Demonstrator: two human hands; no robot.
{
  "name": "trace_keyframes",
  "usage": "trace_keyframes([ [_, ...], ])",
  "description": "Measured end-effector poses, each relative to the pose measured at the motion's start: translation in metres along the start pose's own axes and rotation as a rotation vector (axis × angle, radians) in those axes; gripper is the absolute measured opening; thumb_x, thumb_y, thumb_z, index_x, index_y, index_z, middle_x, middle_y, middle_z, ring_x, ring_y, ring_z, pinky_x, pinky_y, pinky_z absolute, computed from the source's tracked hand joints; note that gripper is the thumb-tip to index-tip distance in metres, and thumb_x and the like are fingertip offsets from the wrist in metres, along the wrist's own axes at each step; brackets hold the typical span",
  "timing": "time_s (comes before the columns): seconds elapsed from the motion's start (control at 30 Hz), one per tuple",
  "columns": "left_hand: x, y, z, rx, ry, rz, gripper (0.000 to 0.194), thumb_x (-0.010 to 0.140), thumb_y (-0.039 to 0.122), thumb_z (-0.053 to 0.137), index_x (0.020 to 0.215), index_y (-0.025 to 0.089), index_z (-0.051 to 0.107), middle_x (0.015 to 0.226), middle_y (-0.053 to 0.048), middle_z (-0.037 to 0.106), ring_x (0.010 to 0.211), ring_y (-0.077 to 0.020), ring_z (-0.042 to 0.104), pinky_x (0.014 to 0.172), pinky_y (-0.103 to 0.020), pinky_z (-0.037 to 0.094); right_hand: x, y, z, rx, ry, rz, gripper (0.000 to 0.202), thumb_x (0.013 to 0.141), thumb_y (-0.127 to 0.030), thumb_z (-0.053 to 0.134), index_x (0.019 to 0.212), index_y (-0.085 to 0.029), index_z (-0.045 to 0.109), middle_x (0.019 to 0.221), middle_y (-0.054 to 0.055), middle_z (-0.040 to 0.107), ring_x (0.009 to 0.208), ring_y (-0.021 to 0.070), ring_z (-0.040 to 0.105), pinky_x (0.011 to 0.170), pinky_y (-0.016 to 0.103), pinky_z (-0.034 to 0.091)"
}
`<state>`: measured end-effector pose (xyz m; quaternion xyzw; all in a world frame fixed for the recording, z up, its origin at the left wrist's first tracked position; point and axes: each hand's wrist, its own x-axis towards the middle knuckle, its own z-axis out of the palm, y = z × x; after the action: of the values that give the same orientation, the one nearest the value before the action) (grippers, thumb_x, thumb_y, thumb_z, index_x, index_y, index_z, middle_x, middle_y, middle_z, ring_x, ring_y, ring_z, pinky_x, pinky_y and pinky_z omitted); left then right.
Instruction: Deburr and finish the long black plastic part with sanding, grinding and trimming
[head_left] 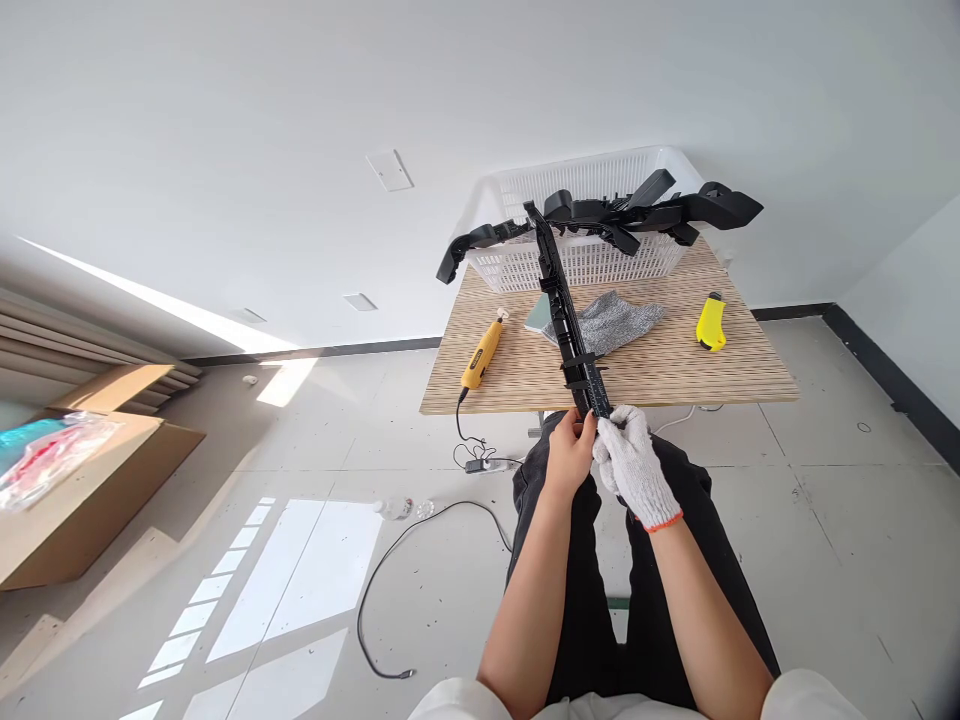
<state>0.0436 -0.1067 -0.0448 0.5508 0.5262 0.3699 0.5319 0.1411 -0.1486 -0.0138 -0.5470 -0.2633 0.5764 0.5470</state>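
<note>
A long black plastic trim piece [559,295] slants from the basket's front down past the table's near edge, over my lap. My bare left hand [570,455] is closed around its lower end from the left. From the right, my right hand [634,465], in a white knit glove with an orange cuff, grips the same end, with its fingertips close to my left thumb. The part of the trim under my fingers is hidden. Behind the trim, a grey knit glove [615,322] lies on the striped wooden table [720,380].
A white plastic basket [517,270] with several black plastic parts [652,210] stands at the table's back. A yellow rotary tool [482,355] with a cord lies left, a yellow utility knife [711,322] right. A cable [367,600], bottle [395,508] and cardboard box [112,500] are on the floor.
</note>
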Motion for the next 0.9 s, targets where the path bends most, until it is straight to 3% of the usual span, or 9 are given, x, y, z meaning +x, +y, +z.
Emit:
trace_keyframes([
  [0.33, 0.0020, -0.0045, 0.0007, -0.014, -0.002, -0.007, 0.039, 0.097, 0.056, 0.052, 0.094, 0.018, 0.061, 0.059, 0.004, 0.048, 0.051, -0.0096, 0.033, 0.052, -0.025, 0.023, -0.0012, -0.0011, 0.0015, 0.023, -0.018, -0.014, 0.038, 0.087, -0.051, 0.066, 0.097, -0.030, 0.036, 0.051, -0.014, 0.048, 0.033, 0.0079, 0.034, 0.030, 0.017, 0.030],
  [0.7, 0.0020, -0.0046, -0.0001, -0.004, 0.009, 0.005, 0.045, 0.095, 0.063, 0.054, 0.093, 0.018, 0.061, 0.057, 0.005, 0.047, 0.049, -0.0089, 0.034, 0.048, -0.024, 0.023, 0.0022, 0.0053, -0.0001, 0.047, -0.030, -0.023, 0.038, 0.087, -0.052, 0.067, 0.097, -0.029, 0.038, 0.051, -0.014, 0.048, 0.035, 0.0079, 0.034, 0.029, 0.017, 0.029],
  [0.8, 0.0034, -0.0066, 0.0020, -0.032, 0.012, 0.001, 0.047, 0.094, 0.066, 0.053, 0.092, 0.020, 0.060, 0.060, 0.004, 0.051, 0.049, -0.0097, 0.044, 0.048, -0.022, 0.035, 0.0022, 0.0084, 0.0004, 0.127, 0.034, -0.119, 0.036, 0.089, -0.051, 0.067, 0.098, -0.030, 0.039, 0.052, -0.014, 0.049, 0.036, 0.0086, 0.037, 0.030, 0.017, 0.030],
  [0.9, 0.0010, -0.0064, 0.0042, -0.094, 0.043, -0.015, 0.047, 0.091, 0.067, 0.057, 0.095, 0.020, 0.058, 0.064, 0.003, 0.054, 0.053, -0.0121, 0.054, 0.050, -0.024, 0.051, 0.0027, 0.0056, -0.0018, 0.267, 0.193, -0.284, 0.035, 0.092, -0.051, 0.065, 0.100, -0.031, 0.038, 0.053, -0.014, 0.051, 0.035, 0.0081, 0.036, 0.030, 0.016, 0.029],
])
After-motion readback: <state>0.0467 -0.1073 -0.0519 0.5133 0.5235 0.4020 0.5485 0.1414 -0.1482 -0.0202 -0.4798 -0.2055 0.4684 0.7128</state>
